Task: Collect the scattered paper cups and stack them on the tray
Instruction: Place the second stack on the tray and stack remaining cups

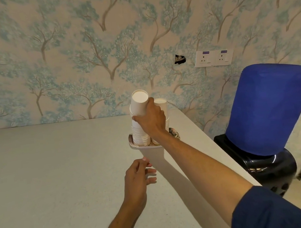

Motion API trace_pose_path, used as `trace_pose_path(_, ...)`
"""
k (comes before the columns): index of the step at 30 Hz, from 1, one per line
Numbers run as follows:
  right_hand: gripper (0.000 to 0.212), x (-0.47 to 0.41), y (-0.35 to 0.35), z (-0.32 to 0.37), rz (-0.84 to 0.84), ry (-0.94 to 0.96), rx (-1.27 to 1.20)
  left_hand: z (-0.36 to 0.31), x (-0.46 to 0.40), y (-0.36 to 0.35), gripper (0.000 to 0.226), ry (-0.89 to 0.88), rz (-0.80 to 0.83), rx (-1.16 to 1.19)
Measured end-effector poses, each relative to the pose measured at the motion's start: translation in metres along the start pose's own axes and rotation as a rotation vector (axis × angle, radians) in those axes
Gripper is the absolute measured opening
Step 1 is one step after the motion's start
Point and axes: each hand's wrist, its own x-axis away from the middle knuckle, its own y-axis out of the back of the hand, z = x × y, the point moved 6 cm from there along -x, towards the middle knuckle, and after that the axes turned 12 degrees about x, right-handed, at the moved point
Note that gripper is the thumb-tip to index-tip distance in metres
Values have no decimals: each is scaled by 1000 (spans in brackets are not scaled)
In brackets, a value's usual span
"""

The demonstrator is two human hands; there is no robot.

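Two stacks of upside-down white paper cups stand on a small patterned tray (136, 146) near the table's right edge. My right hand (151, 120) grips the top cup (139, 104) of the taller left stack (139, 135), which leans slightly. The shorter right stack (161, 106) rises behind my hand and is partly hidden by it. My left hand (138, 178) hovers over the table in front of the tray, fingers relaxed and holding nothing.
The pale table (51, 178) runs up to a tree-patterned wall. A blue-backed office chair (267, 110) stands past the table's right edge. Wall sockets (213, 57) sit above the chair.
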Motion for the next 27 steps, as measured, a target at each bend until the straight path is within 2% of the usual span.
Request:
trace_pose_path(13,69,-21,-8,13,37,-4,204,-1,1,0,31,-16,-2,14)
trace_pose_path(18,68,-20,-23,6,162,12,335,0,2,1,29,-17,-5,19)
trace_pose_path(22,58,-7,-26,-6,204,47,304,0,1,2,29,-15,0,22)
trace_pose_path(27,45,20,5,-21,156,138,211,0,1,2,27,-23,11,2)
